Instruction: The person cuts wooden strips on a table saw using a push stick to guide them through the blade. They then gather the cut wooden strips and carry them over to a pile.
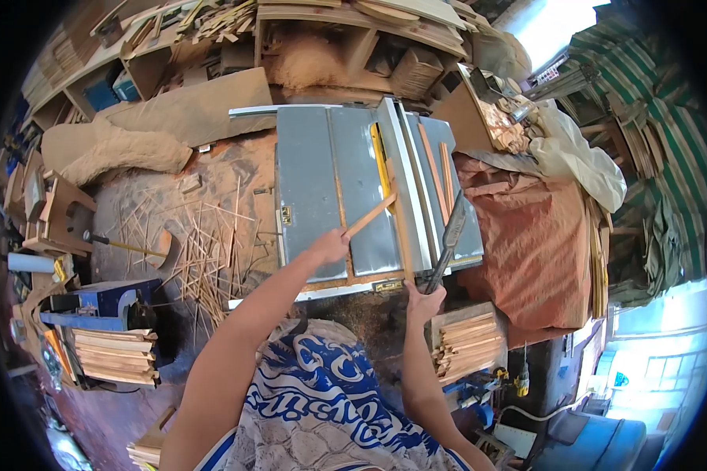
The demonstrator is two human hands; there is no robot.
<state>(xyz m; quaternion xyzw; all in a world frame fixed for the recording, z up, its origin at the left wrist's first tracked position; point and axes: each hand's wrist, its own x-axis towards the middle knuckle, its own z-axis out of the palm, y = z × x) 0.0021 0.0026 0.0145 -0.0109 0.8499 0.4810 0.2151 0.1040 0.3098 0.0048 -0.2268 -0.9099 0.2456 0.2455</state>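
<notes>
A grey table saw (305, 173) stands in front of me, with a long metal fence (411, 180) across its top. My left hand (334, 245) is closed on a short wooden stick (371, 215) whose far end touches a narrow wood strip (401, 235) beside the fence. At the near edge of the table, my right hand (425, 301) is closed around the near end of a dark push tool (450, 239), close to the end of that strip. A yellow bar (380, 157) lies left of the fence. Thin wooden strips (434, 169) rest right of the fence.
Thin offcuts (212, 251) litter the floor at left. Stacked wood pieces sit at lower left (116, 355) and lower right (470, 345). A brown cloth (526, 243) covers something right of the saw. Shelves with sawdust (310, 63) stand behind.
</notes>
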